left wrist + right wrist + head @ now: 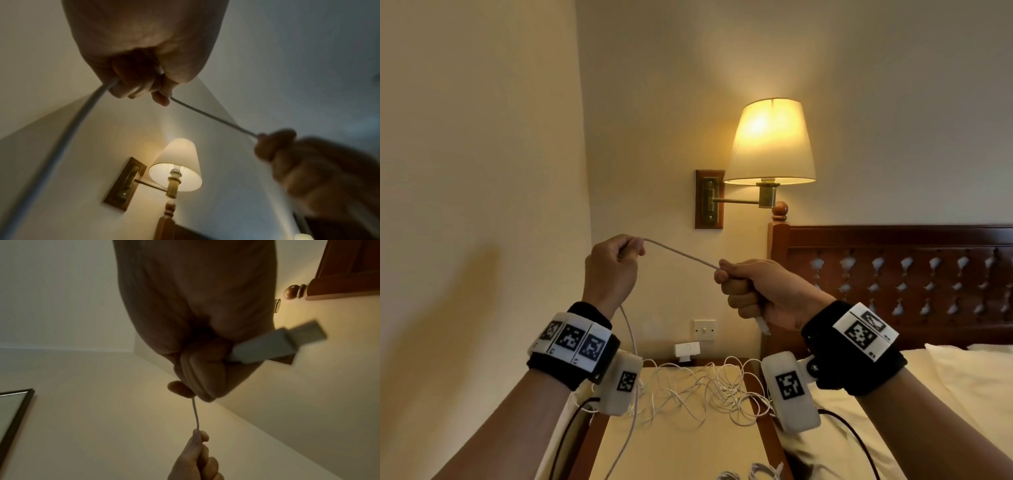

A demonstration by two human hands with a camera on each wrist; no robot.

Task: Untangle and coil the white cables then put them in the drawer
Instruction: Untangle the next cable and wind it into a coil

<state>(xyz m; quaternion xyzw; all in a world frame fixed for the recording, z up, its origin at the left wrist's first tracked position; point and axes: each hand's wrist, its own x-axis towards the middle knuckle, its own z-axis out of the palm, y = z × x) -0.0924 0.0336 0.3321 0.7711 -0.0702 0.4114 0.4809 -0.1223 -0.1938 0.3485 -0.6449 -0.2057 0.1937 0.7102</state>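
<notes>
A white cable (681,254) is stretched taut in the air between both hands, in front of the wall. My left hand (616,263) pinches it at the upper left, and the rest hangs down past that wrist (631,335) toward the nightstand. My right hand (743,284) is fisted round the cable's end, whose white USB plug (763,325) sticks out below the fist. The right wrist view shows the plug (273,344) clearly beside the curled fingers. A tangle of thin white cables (705,387) lies on the nightstand top (674,448). No drawer shows.
A lit wall lamp (770,144) hangs just beyond the hands. The wooden headboard (893,274) and the bed (945,394) are on the right. A wall switch (704,329) and a small white device (687,351) sit behind the nightstand. More coiled white cable (753,474) lies at its near edge.
</notes>
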